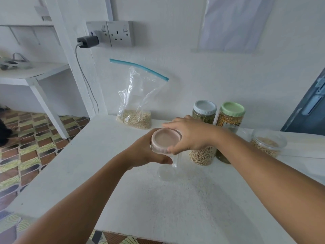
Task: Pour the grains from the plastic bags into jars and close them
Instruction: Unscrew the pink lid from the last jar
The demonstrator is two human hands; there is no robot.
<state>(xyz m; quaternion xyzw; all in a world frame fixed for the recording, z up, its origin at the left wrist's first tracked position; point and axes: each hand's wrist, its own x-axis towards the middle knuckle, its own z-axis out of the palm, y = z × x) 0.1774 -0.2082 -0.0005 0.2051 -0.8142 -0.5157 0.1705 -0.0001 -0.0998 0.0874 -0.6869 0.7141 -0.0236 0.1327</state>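
Head view: both forearms reach forward over a white table (105, 173).
Left hand (147, 152): fingers and thumb curled round the side of a clear jar (167, 171), gripping it just under the lid.
Right hand (190, 134): fingers spread over the far rim of the pink lid (165, 140), thumb on its near edge, gripping it from above.
Pink lid: sits on top of the clear jar, between the two hands; whether it is screwed tight cannot be told.
Clear jar: stands on the table below the hands; its lower part looks see-through, and any contents are hard to make out.
Plastic bag (137, 95): beyond the hands, leaning on the wall, with pale grains at the bottom and a blue zip strip on top.
Jar with beans (202, 155): just right of the held jar, partly behind the right wrist.
White-lidded jar (204, 110): beyond the right hand, closed, greenish grains inside.
Green-lidded jar (231, 115): beside the white-lidded one, closed, yellow kernels inside.
Open jar (268, 143): well right of the right forearm, no lid on it, pale grains inside.
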